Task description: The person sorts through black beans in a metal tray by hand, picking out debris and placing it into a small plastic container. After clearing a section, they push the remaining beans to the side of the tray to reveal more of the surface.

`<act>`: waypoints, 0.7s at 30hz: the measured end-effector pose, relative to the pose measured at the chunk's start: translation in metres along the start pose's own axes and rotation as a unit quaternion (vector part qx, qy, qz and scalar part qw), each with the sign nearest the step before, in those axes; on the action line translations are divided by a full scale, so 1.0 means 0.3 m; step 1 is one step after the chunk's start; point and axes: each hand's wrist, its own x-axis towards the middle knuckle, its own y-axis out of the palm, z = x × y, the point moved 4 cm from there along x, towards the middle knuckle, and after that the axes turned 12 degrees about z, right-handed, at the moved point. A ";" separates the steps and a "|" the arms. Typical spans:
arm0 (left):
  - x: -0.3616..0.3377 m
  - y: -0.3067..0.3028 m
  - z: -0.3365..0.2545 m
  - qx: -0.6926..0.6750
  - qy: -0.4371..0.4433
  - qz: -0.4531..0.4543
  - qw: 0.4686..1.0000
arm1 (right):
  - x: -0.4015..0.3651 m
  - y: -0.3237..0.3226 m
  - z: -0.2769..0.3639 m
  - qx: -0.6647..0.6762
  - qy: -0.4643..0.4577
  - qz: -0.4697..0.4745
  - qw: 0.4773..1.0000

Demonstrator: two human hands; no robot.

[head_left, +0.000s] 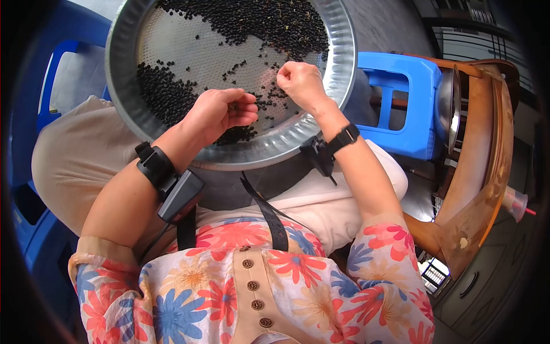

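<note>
A large round metal tray (172, 43) rests before me, with small black beans (166, 94) heaped on its left side and a wider pile (269, 26) at its far side. Loose beans are scattered between the piles. Over the near middle of the tray, my left hand (223, 112) is half turned up with its fingers curled inward; a small dark bit shows in the palm, too small to name. To its right, my right hand (301, 86) is held above the beans, thumb and fingertips pinched together. Whatever the pinch holds, if anything, is hidden.
A blue plastic stool (401, 103) stands right of the tray, with a metal bowl (448, 109) on its side behind it. A wooden chair (478, 137) is farther right, near a plastic cup (514, 203). Another blue plastic seat (86, 26) is at the left.
</note>
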 end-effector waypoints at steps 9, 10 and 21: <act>0.021 -0.015 0.016 -0.059 0.031 0.000 0.998 | -0.142 0.073 0.274 -0.117 -0.231 -0.048 0.965; 0.022 -0.019 0.021 -0.066 0.033 -0.002 0.997 | -0.142 0.059 0.268 -0.096 -0.228 -0.049 0.968; 0.013 -0.007 0.011 -0.028 -0.007 -0.002 1.000 | -0.016 0.006 -0.011 -0.044 -0.109 -0.042 0.992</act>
